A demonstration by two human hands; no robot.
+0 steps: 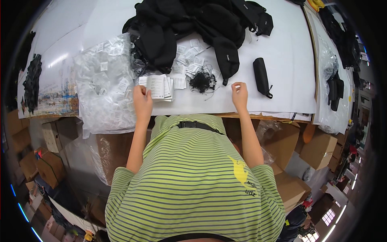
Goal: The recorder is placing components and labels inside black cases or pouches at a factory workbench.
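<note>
My left hand (142,98) is at the left edge of a stack of white printed leaflets (159,88), its fingers curled and the thumb over the leaflets' edge; whether it grips one I cannot make out. Further right, my right hand (240,96) is held over the table's front part with fingertips pinched together; anything between them is too small to tell. Between the hands lies a tangled heap of thin black strings (202,82). Loose white labels (189,55) are scattered behind it. A single slim black pouch (262,76) rests to the right of my right hand.
A large pile of black pouches (193,22) covers the table's far middle. A clear plastic bag (105,86) full of white labels lies at left, overhanging the white tabletop's (282,103) front edge. Cardboard boxes (318,150) stand below the table. Another table with plastic-wrapped goods (328,68) is at right.
</note>
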